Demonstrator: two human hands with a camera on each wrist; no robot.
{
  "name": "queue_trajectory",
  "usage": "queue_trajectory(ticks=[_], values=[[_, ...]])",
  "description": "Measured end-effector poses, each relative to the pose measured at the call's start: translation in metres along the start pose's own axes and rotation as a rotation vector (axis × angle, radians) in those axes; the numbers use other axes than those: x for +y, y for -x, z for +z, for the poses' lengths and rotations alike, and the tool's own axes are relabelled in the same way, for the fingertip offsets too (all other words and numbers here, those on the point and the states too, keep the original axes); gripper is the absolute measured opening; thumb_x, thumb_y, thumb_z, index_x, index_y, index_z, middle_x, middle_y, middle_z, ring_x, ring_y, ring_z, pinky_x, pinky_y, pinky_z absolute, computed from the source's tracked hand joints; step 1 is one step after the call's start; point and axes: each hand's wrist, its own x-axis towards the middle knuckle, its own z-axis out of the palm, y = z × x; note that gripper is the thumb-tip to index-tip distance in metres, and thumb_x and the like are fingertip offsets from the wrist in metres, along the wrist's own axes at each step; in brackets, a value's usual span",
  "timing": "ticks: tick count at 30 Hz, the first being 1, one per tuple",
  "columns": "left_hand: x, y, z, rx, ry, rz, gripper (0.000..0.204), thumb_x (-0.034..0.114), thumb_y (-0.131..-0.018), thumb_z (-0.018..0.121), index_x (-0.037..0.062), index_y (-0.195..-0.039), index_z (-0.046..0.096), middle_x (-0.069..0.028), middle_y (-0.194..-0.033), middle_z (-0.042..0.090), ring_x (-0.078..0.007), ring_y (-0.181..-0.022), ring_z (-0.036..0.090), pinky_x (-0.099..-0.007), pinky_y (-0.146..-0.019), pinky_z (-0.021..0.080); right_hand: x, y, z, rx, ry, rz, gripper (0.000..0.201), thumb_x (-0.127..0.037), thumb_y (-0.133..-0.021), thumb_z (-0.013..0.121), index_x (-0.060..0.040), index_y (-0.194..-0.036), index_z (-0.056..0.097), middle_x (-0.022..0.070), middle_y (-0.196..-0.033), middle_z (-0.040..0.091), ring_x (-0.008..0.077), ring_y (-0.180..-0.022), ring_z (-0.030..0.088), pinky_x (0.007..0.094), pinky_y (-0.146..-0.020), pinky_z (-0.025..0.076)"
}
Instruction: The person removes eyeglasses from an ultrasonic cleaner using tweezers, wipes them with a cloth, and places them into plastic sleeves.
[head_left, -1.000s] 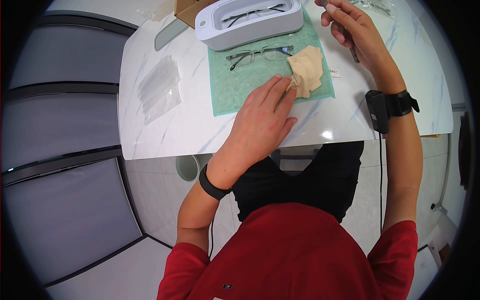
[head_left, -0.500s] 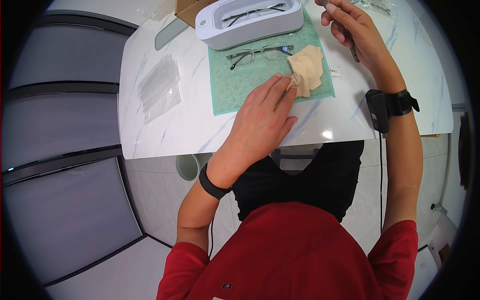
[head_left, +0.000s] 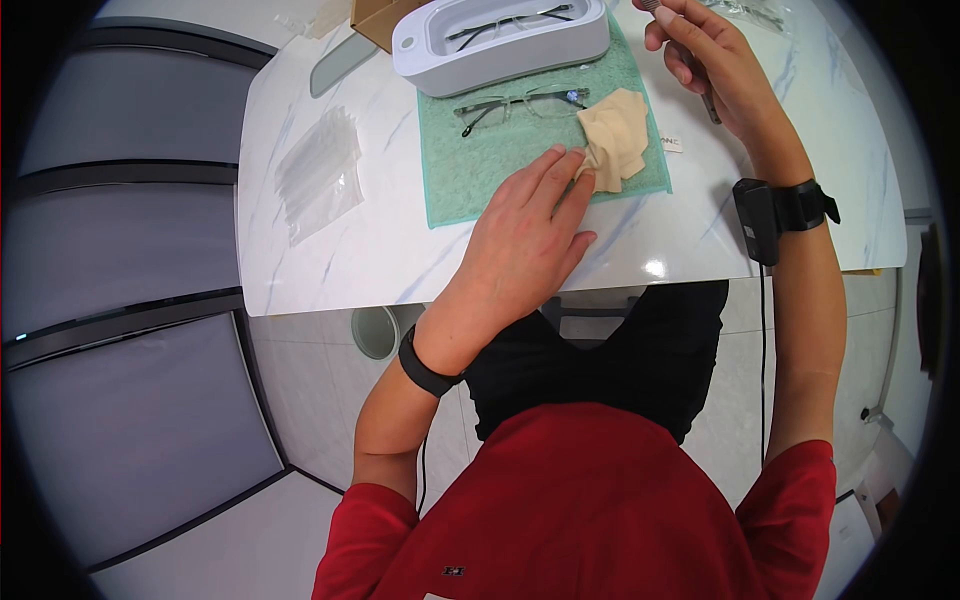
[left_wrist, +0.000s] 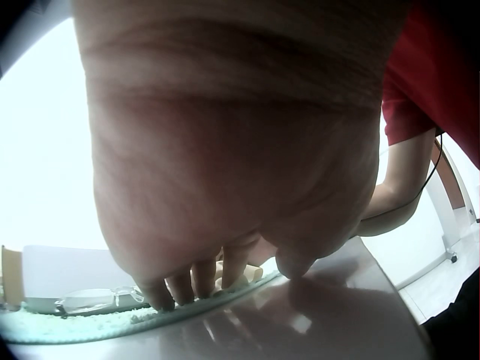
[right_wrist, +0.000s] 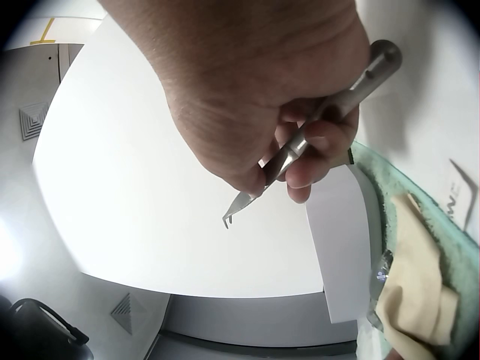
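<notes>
My left hand (head_left: 525, 230) lies palm down across the front edge of the green towel (head_left: 480, 190), fingers extended, fingertips at a crumpled beige cloth (head_left: 615, 135). In the left wrist view the palm fills most of the picture, and the fingertips rest on the towel's edge. My right hand (head_left: 715, 75), raised at the far right, holds slim metal tweezers (right_wrist: 289, 154) between thumb and fingers. Their two fine bent tips point away from the palm in the right wrist view. Behind the left hand, clear-framed glasses (head_left: 525, 103) with dark temples lie on the towel.
A white cleaner tub (head_left: 500, 70) stands on the towel's back part, with another pair of glasses (head_left: 510, 25) in it. Left of the towel lie a clear plastic bag (head_left: 320, 180) and a grey-white lid (head_left: 342, 65). A cardboard box (head_left: 375, 20) is behind.
</notes>
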Motion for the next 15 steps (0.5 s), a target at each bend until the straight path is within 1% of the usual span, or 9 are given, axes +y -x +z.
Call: queue_trajectory(ticks=[4, 6, 15], values=[[0.0003, -0.0002, -0.0003, -0.002, -0.001, 0.001, 0.057, 0.013, -0.082, 0.076, 0.0002, -0.133, 0.056, -0.0172, -0.142, 0.052, -0.0368, -0.136, 0.048, -0.046, -0.109, 0.042, 0.001, -0.0005, -0.0009, -0.025, -0.029, -0.013, 0.022, -0.023, -0.104, 0.06, -0.004, -0.116, 0.061, 0.0001, -0.087, 0.069, 0.0002, -0.057, 0.055, 0.0131, -0.049, 0.044], [0.0002, -0.0002, -0.0002, -0.001, -0.001, 0.001, 0.057, 0.013, -0.082, 0.076, 0.0001, -0.133, 0.056, -0.0172, -0.142, 0.052, -0.0368, -0.136, 0.048, -0.046, -0.109, 0.042, -0.0029, 0.001, 0.0007, -0.001, 0.061, 0.004, 0.022, -0.023, -0.104, 0.06, -0.004, -0.115, 0.061, -0.0003, -0.087, 0.068, 0.0002, -0.057, 0.055, 0.0128, -0.05, 0.044], [0.0007, 0.0007, 0.001, -0.001, -0.009, -0.003, 0.056, 0.013, -0.083, 0.076, 0.0005, -0.134, 0.056, -0.017, -0.143, 0.051, -0.0366, -0.137, 0.048, -0.0457, -0.109, 0.042, -0.0032, 0.0013, 0.0015, 0.007, 0.066, -0.001, 0.022, -0.024, -0.104, 0.06, -0.0047, -0.115, 0.061, -0.0005, -0.087, 0.068, -0.0001, -0.056, 0.055, 0.0131, -0.048, 0.043]])
